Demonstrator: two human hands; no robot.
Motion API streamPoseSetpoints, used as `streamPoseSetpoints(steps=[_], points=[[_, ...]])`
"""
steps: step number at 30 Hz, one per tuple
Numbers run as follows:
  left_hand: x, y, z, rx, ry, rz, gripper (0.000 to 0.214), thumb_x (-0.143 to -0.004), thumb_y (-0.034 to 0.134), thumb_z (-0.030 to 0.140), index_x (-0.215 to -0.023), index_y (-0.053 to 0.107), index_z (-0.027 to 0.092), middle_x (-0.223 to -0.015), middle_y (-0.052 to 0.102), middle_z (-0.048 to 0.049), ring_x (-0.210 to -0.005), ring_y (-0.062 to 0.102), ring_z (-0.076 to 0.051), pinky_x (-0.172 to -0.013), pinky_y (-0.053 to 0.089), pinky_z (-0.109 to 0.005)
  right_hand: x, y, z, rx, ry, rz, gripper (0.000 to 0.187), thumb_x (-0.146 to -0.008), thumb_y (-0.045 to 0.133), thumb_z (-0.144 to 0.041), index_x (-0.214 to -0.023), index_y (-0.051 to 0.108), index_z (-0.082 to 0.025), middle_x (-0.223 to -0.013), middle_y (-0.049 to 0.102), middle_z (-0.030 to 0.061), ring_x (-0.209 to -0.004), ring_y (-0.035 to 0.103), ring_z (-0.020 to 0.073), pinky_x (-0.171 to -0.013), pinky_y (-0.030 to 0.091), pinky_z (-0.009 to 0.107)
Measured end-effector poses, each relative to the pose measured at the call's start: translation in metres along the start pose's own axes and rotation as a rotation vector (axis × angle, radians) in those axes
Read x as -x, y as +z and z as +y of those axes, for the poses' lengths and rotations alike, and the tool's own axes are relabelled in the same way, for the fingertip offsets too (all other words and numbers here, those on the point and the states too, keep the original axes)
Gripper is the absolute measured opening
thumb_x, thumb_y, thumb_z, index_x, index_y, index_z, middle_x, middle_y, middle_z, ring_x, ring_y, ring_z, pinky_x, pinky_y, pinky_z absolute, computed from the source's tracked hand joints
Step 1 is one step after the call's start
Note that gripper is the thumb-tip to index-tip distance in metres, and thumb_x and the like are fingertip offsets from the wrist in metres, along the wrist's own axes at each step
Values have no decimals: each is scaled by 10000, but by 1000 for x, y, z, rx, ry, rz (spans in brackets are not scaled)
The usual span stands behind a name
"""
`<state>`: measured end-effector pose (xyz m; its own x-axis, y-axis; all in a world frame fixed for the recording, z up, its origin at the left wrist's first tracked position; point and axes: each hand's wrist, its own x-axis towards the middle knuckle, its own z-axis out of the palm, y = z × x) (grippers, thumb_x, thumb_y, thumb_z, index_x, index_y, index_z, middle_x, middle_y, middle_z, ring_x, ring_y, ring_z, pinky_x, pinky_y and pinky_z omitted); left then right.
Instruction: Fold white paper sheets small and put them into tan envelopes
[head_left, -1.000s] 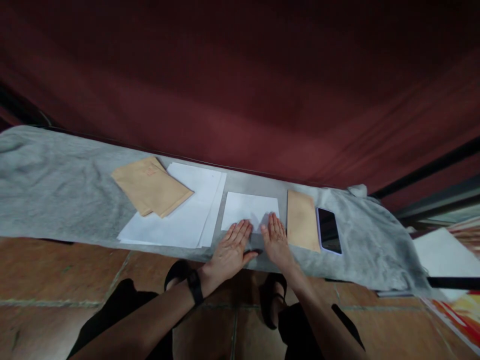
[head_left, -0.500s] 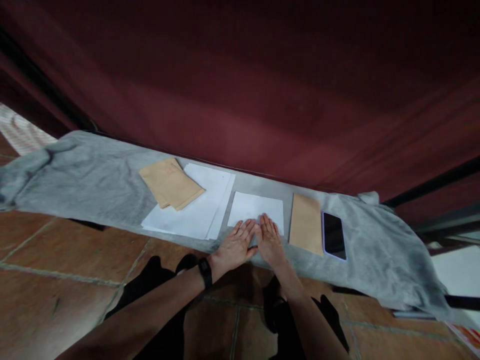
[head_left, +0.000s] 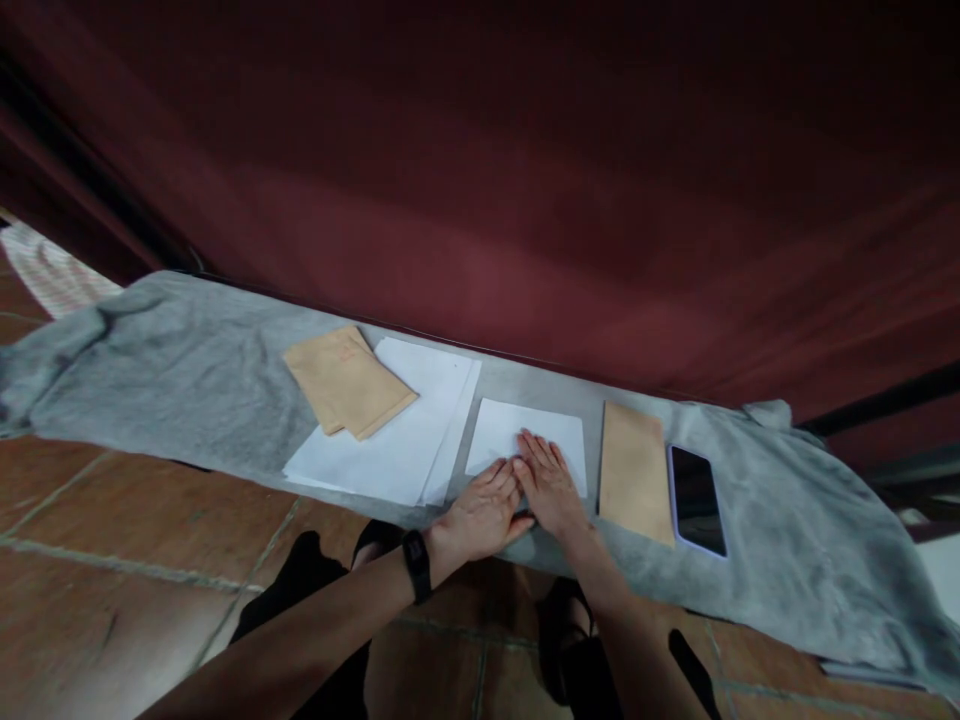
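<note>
Small white sheet [head_left: 501, 428]: left hand [head_left: 486, 512] at edge, right hand [head_left: 551, 490] atop.

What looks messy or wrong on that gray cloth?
Only small things: the brown envelopes on the left lie crooked, partly over the white sheets, whose edges don't line up either. Nothing looks spilled or torn.

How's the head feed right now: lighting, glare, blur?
Head view: dim overall, with the dark red backdrop fading to near black at the top; head view: pale glare on the floor tiles at lower left; head view: left hand and right hand slightly soft, but readable.
</note>
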<state>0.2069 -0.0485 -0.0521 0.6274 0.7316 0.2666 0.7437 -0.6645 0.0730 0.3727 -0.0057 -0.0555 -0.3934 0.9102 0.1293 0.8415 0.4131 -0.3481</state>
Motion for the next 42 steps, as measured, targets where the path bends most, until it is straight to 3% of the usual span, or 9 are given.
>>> streamPoseSetpoints(steps=[7,15,19,22,26,32,37,42], points=[[-10,-1,0,134,28,-22,748,-941,518,611,-1430,475,46,-1475,539,-215,-1430,454,-281,-1226,260,-397,-17,-10,22,-74,-90,-107,552,-1084,174,-422,-1551,385,-214,-1617,373,49,-1509,310,183,-1255,231,463],[-13,-4,-5,222,76,-86,802,-934,475,664,-1464,436,63,-1519,497,-196,-1467,397,-262,-1239,227,-376,-36,-7,29,14,74,-110,594,-1078,124,-447,-1586,296,-191,-1661,255,38,-1546,203,199,-1272,147,464],[-15,-11,-8,237,90,-91,664,-1001,412,555,-1485,425,101,-1536,488,-160,-1461,408,-236,-1231,254,-380,-41,-5,33,85,144,-65,577,-1081,158,-432,-1585,298,-190,-1650,288,50,-1540,227,199,-1266,159,457],[-20,-15,-12,224,12,-66,541,-1035,375,406,-1488,427,115,-1548,478,-141,-1456,416,-213,-1226,278,-375,-40,-4,36,103,168,-5,568,-1083,165,-409,-1581,310,-180,-1645,300,67,-1533,248,193,-1260,184,448],[-34,-8,-24,164,-133,-1,543,-1027,349,316,-1511,379,70,-1586,413,-165,-1492,353,-228,-1228,297,-406,-33,-1,36,82,191,97,575,-1083,139,-377,-1563,347,-138,-1623,345,98,-1521,280,191,-1244,237,447],[-59,15,-39,84,-217,33,531,-1017,311,248,-1505,400,58,-1595,396,-165,-1518,293,-256,-1248,252,-483,-24,3,23,131,103,120,528,-1086,211,-351,-1540,402,-161,-1608,370,106,-1511,308,217,-1235,252,483],[-70,26,-39,37,-299,-9,528,-1002,325,232,-1504,433,109,-1602,392,-126,-1517,297,-259,-1251,238,-494,-22,7,19,226,142,120,499,-1081,277,-320,-1542,401,-175,-1622,342,97,-1504,320,248,-1227,247,489],[-73,26,-41,-14,-371,-3,556,-989,328,228,-1523,399,91,-1608,378,-132,-1524,279,-242,-1259,212,-462,-21,15,21,277,212,213,536,-1068,338,-372,-1529,417,-110,-1606,349,185,-1481,358,301,-1197,288,516]])
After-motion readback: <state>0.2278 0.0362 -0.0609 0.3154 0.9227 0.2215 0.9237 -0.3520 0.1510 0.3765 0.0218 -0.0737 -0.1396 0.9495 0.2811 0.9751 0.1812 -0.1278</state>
